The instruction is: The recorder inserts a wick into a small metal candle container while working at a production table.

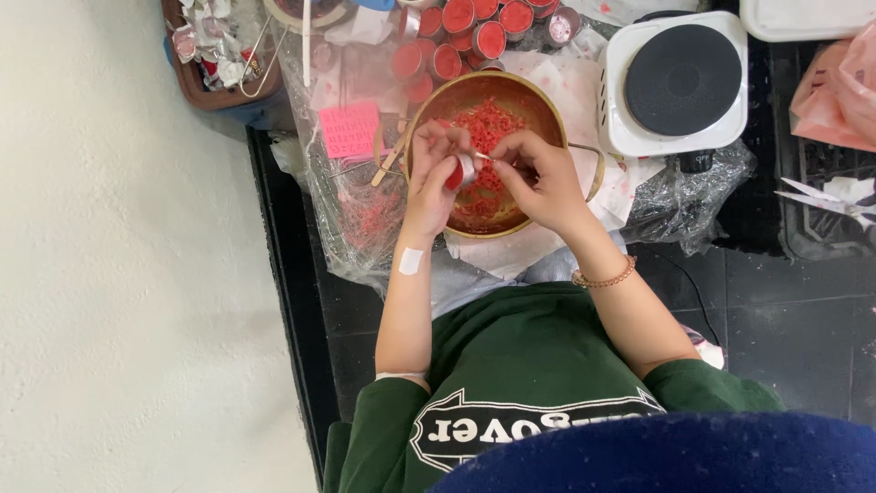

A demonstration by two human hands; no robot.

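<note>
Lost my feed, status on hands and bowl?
Left hand holds small metal cup. Right hand picks at it. Both over brass bowl. Nothing blocking.

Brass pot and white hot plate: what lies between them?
In the head view, only the brass pot's side handle over crumpled white paper separates it from the white hot plate.

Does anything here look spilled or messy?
Yes. Red crumbs lie scattered over the clear plastic sheet left of the brass bowl, outside it, and pink smears mark the paper beside the hot plate.
</note>
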